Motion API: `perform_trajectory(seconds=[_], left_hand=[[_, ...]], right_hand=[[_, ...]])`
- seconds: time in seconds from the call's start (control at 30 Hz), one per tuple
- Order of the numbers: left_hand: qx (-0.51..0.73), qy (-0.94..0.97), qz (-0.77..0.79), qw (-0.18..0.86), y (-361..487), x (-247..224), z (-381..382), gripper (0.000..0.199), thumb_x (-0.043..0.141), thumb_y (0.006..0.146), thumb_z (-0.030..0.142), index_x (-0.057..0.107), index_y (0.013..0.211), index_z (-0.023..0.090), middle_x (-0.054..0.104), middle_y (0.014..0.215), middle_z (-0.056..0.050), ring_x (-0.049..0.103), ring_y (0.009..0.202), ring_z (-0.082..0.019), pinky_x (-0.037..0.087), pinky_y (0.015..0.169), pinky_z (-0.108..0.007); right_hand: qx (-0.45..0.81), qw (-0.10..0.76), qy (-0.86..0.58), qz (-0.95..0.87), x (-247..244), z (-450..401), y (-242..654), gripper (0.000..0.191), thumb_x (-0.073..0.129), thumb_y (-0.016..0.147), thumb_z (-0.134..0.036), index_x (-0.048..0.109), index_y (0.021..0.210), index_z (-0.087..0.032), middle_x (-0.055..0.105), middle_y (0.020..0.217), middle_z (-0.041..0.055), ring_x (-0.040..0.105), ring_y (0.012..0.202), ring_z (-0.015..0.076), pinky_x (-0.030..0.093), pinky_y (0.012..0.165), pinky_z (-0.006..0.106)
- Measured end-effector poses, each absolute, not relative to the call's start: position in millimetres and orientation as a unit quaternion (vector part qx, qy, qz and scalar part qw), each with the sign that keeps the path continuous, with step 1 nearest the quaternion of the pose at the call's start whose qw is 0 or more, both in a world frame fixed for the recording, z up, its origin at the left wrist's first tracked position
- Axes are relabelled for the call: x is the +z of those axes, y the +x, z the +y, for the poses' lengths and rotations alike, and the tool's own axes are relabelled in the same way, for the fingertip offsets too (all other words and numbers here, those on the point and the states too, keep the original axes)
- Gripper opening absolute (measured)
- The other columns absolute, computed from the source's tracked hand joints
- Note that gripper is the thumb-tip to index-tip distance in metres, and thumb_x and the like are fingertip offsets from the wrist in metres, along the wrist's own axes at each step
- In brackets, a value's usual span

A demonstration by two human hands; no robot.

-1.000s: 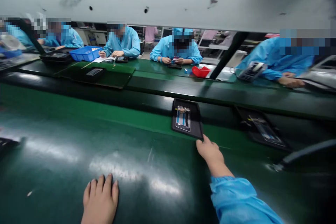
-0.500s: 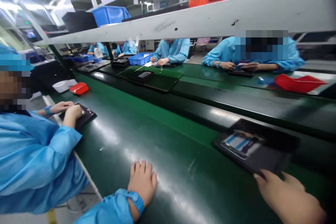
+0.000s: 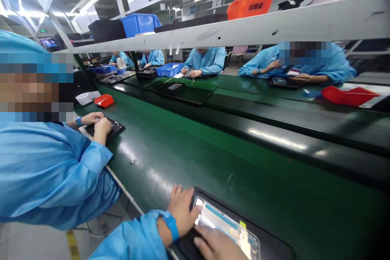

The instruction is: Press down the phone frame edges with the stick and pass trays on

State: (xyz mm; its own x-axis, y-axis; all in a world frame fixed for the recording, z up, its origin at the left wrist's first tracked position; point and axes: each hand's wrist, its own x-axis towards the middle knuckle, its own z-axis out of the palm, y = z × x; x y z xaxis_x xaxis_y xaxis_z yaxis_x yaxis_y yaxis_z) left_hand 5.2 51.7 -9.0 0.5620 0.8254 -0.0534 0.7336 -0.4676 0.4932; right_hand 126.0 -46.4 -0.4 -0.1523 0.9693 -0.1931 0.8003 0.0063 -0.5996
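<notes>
Phone (image 3: 227,223) at bench (image 3: 170,146) edge appears under adjustment: left hand (image 3: 182,211) part-spread, right hand (image 3: 222,247) unclear in grip; next requires steady tray (image 3: 276,243).

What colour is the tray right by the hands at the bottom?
It's black. The tray shows best in the head view.

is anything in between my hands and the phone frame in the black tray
Nothing visible is in between: the left hand has its thumb over one end of the phone frame in the black tray, and the right hand overlaps its near edge.
</notes>
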Motion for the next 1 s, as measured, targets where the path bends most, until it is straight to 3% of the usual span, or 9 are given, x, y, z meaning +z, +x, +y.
perform_trajectory(seconds=[0.2,0.5,0.6,0.7,0.8,1.0], left_hand=[[0.099,0.852,0.456,0.240,-2.5,-11.6,41.1,0.037,0.035,0.084,0.030,0.049,0.117,0.022,0.056,0.114,-0.001,0.039,0.116,-0.024,0.022,0.104,-0.044],[0.084,0.871,0.439,0.202,-2.2,-8.6,44.6,0.036,0.033,0.085,0.030,0.050,0.116,0.022,0.057,0.113,-0.001,0.043,0.113,-0.025,0.026,0.101,-0.044],[0.060,0.889,0.422,0.166,-3.8,-5.4,47.9,0.037,0.032,0.086,0.029,0.052,0.114,0.017,0.058,0.112,-0.005,0.044,0.110,-0.027,0.029,0.098,-0.046],[0.055,0.900,0.408,0.142,-3.1,-6.5,56.2,0.037,0.032,0.086,0.031,0.053,0.112,0.014,0.058,0.111,-0.008,0.045,0.109,-0.028,0.029,0.096,-0.048],[0.051,0.905,0.399,0.136,-2.7,-9.1,62.2,0.038,0.032,0.085,0.032,0.053,0.111,0.013,0.058,0.110,-0.009,0.045,0.108,-0.029,0.029,0.095,-0.047],[0.102,0.939,0.320,0.068,2.4,7.4,41.8,0.033,0.035,0.085,0.029,0.057,0.104,0.016,0.060,0.101,-0.008,0.045,0.103,-0.028,0.030,0.094,-0.047]], right_hand=[[0.121,0.062,-0.788,-0.601,0.2,-45.3,184.5,0.044,0.042,0.080,-0.041,0.055,0.113,-0.016,0.056,0.111,0.0150,0.054,0.096,0.0300,0.042,0.081,0.040],[0.156,-0.027,-0.815,-0.557,22.6,-38.6,189.0,0.029,0.039,0.084,-0.036,0.061,0.099,-0.025,0.064,0.093,0.0079,0.059,0.082,0.0258,0.041,0.075,0.037],[0.157,0.002,-0.831,-0.534,35.2,-42.0,187.2,0.032,0.039,0.085,-0.037,0.062,0.096,-0.019,0.064,0.091,0.0108,0.057,0.088,0.0270,0.040,0.079,0.037],[0.210,0.104,-0.867,-0.439,44.4,-52.8,196.4,0.043,0.037,0.085,-0.040,0.050,0.117,-0.014,0.061,0.104,0.0112,0.056,0.095,0.0243,0.040,0.082,0.032],[0.239,0.174,-0.892,-0.343,49.1,-76.0,205.2,0.045,0.034,0.085,-0.040,0.047,0.121,-0.015,0.056,0.114,0.0081,0.052,0.103,0.0219,0.040,0.085,0.029],[0.274,0.140,-0.890,-0.336,41.2,-122.7,192.9,0.035,0.038,0.083,-0.034,0.059,0.107,-0.020,0.060,0.109,0.0045,0.053,0.102,0.0211,0.039,0.089,0.032]])
